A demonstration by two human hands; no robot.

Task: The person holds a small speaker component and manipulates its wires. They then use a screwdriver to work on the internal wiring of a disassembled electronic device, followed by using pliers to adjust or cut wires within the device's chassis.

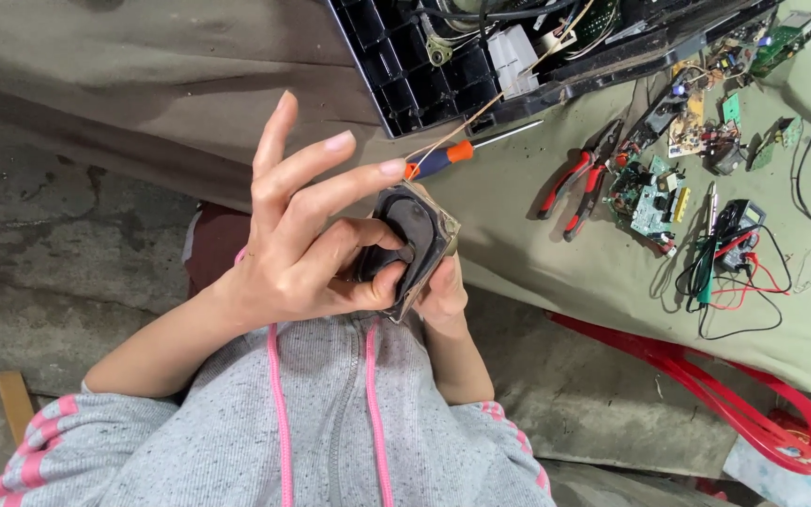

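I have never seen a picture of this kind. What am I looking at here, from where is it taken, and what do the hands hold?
There is no machine here. A person wears a camera on the head, so the single picture looks down at their own two bare hands and their grey hooded top with pink cords.

Between the hands is a small dark speaker in a worn frame. The left hand grips its front, thumb and forefinger pressed on the dark cone, the other fingers spread upward. The right hand supports it from behind and is mostly hidden.

Beyond the hands lies an olive cloth. On it are a screwdriver with an orange and blue handle, red-handled pliers, green circuit boards and a meter with red and black wires. At the top edge stands an opened black casing with wiring inside.
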